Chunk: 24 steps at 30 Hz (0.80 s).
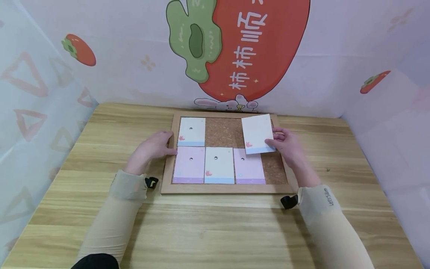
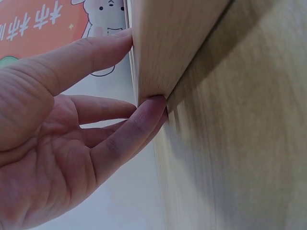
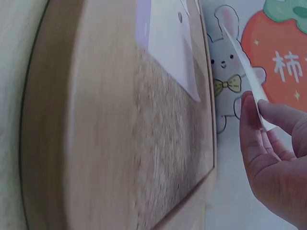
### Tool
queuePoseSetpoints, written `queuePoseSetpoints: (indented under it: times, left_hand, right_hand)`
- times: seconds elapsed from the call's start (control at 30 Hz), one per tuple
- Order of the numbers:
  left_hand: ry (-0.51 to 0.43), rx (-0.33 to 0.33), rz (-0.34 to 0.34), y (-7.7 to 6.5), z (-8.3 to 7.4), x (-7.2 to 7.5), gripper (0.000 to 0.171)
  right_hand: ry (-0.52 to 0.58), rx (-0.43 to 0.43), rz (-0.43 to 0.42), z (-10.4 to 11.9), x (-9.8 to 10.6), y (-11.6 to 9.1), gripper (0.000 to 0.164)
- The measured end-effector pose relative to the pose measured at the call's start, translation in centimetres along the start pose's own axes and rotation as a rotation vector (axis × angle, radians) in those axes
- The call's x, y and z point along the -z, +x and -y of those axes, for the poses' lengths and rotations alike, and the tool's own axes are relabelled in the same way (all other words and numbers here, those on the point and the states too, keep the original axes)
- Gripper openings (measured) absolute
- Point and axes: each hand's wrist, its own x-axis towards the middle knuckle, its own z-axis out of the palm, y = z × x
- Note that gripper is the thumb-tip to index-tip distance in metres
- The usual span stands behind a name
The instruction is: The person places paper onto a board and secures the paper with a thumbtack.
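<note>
A wood-framed cork board [image 1: 228, 189] lies on the table. At its left edge my left hand [image 1: 151, 149] grips the frame, thumb on the upper face and fingertips low along the outer side [image 2: 168, 43]. Between thumb and fingers, my right hand [image 1: 287, 145] pinches a white card [image 1: 256, 132] with a blue lower band. In the right wrist view this card [image 3: 252, 79] appears nearly edge-on, raised from the cork. It overlaps the right purple card [image 1: 248, 172] in the head view. Beside that are a white card [image 1: 220, 168] and another purple card [image 1: 189, 168].
Another white card [image 1: 191, 135] sits at the board's upper left. Each card on the board has a silver pin [image 1: 190, 129] in it. Bare cork [image 1: 223, 132] shows at top middle and lower right. A printed backdrop [image 1: 134, 82] stands behind the wooden table [image 1: 201, 231].
</note>
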Motion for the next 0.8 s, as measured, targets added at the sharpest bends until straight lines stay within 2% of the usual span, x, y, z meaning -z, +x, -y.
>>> queuePoseSetpoints:
  times: [0.1,0.33,0.5,0.6,0.8]
  left_hand:
    - [0.000,0.002,0.000,0.0,0.0,0.0,0.078]
    - [-0.001,0.008,0.005,0.1,0.1,-0.1,0.080]
    - [-0.009,0.011,0.010,0.1,0.2,-0.1,0.081]
    - [-0.009,0.015,0.008,0.1,0.1,-0.1,0.080]
    - [0.002,0.016,0.001,0.0,-0.1,-0.1,0.079]
  right_hand:
    - [-0.043,-0.020,0.000,0.7,-1.1,0.4,0.049]
    - [-0.028,-0.022,0.002,1.8,-3.4,1.3,0.046]
    - [-0.040,-0.073,-0.023,2.4,-5.1,1.9,0.046]
    - [-0.063,-0.058,-0.029,2.6,-6.2,2.3,0.045]
    - [-0.014,-0.001,-0.034,3.3,-8.2,2.8,0.042]
